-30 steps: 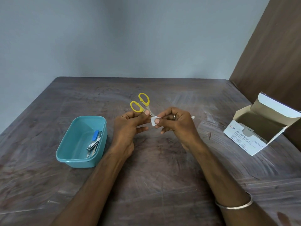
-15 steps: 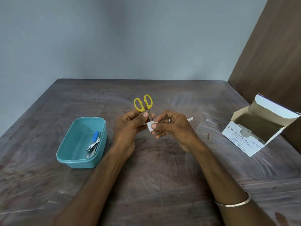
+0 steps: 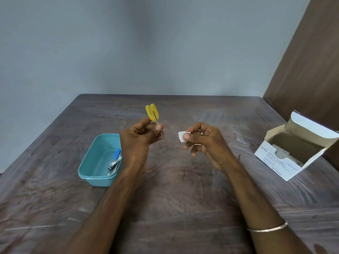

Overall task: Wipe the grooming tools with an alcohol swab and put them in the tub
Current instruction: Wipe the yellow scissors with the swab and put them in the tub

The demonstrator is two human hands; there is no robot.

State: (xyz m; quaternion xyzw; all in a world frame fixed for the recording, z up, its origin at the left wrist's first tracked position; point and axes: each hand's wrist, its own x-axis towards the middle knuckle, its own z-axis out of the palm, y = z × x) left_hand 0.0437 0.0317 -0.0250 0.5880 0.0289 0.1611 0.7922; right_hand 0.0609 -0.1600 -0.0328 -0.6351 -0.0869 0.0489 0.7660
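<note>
The left hand point(image 3: 136, 138) pinches the yellow-handled scissors point(image 3: 153, 117) upright above the table point(image 3: 174, 198); the right hand point(image 3: 203, 142) pinches the swab point(image 3: 182, 136) just beside the blades, apart. Lowering them gently — blades first — into the tub point(image 3: 95, 162), beside the nail clipper point(image 3: 114, 163), would probably suit.

I see the tub point(image 3: 95, 162) on the table point(image 3: 183, 208), left of my left hand point(image 3: 136, 139). A nail clipper point(image 3: 114, 164) lies in it. The swab box point(image 3: 293, 153) sits far right. My right hand point(image 3: 207, 142) is between them.
</note>
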